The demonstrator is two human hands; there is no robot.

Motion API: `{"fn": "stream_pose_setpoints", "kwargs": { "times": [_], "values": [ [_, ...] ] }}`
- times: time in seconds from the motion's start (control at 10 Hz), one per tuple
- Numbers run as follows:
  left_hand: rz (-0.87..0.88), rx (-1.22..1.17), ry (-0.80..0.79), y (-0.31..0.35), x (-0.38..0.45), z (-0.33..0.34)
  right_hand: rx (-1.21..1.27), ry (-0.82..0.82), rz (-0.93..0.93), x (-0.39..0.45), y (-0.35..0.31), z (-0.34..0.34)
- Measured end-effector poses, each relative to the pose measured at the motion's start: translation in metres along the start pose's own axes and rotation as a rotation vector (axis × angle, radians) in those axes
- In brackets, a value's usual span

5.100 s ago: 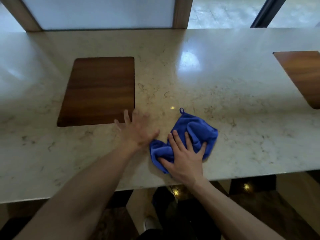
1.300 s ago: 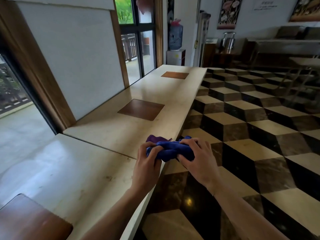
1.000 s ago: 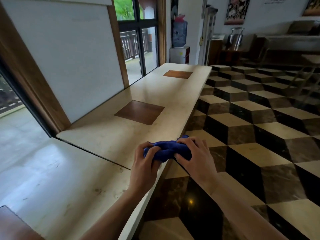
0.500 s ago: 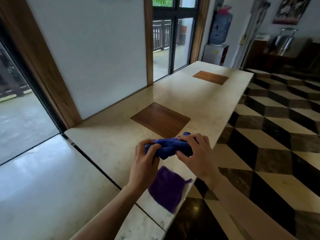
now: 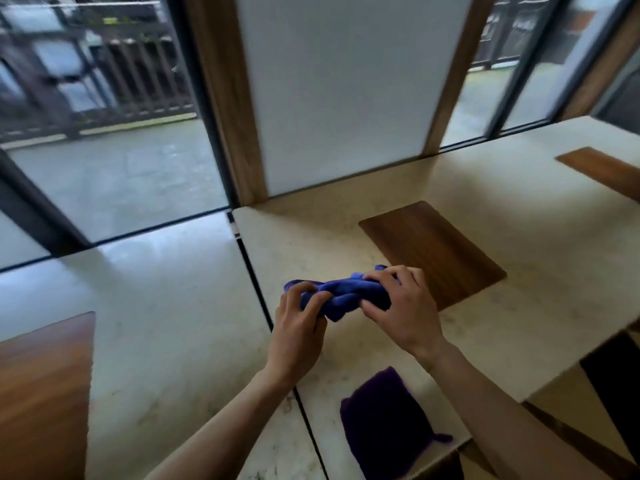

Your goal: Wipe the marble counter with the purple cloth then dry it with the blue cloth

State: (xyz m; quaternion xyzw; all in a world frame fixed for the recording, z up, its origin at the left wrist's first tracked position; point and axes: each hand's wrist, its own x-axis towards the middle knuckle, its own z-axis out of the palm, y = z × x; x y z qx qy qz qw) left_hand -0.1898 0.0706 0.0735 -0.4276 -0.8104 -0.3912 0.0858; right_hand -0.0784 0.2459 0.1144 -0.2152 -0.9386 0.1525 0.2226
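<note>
Marble table (image 5: 519,216) beneath tall windows, wood inlays set flush. Blue cloth (image 5: 341,295) — bunched into a roll above the table, left hand (image 5: 298,329) and right hand (image 5: 403,308) each with fingers clamped on one end, probably to gather it for drying. Purple cloth (image 5: 384,424) — laid flat at the near edge, released. Against half a second ago: the view has swung left, away from the checkered floor; grip unchanged.

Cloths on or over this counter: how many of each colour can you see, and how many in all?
Blue cloth: 1, bunched between the left hand and right hand.
Purple cloth: 1, lying flat at the marble counter edge.
Total: 2 cloths.
</note>
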Motion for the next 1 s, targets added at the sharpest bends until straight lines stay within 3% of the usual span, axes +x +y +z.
{"fn": "stream_pose_setpoints", "kwargs": {
  "times": [0.3,0.4,0.5,0.7,0.8,1.0],
  "values": [
    [-0.255,0.179,-0.013,-0.014,-0.034,0.029,0.001,-0.231,-0.209,0.016,0.033,0.061],
    [-0.335,0.241,-0.122,-0.02,-0.048,0.047,-0.069,-0.335,-0.216,0.008,0.045,0.08],
    [-0.5,0.312,-0.428,-0.026,-0.072,0.073,-0.168,-0.551,-0.134,-0.009,0.061,0.104],
    [-0.564,0.431,-0.727,-0.031,-0.092,0.088,-0.269,-0.85,-0.092,-0.033,0.084,0.121],
    [-0.557,0.434,-0.757,-0.028,-0.089,0.084,-0.224,-0.89,-0.079,-0.035,0.084,0.117],
    [-0.561,0.361,-0.451,-0.009,-0.072,0.056,0.075,-0.632,-0.1,-0.009,0.077,0.073]
  ]
}}
